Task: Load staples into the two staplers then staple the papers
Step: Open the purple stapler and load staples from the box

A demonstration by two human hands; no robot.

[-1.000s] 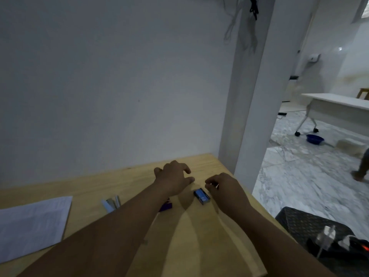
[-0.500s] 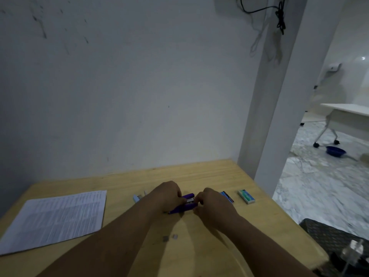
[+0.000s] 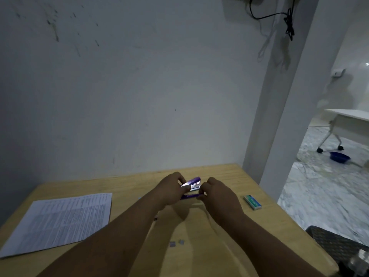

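Head view: purple stapler (image 3: pixel 190 186) between my hands, hinged open, long axis left-right. My left hand (image 3: pixel 171 189) grips its left end; my right hand (image 3: pixel 216 193) pinches right end. Staple box (image 3: pixel 252 202) right of stapler; papers (image 3: pixel 60 220) left, on tabletop (image 3: pixel 199 256).

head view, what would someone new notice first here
The eye lands on the purple stapler, hinged open with its metal tray showing, held by the left hand and right hand above the middle of the wooden table. Printed papers lie at the left, and a small staple box sits at the right.
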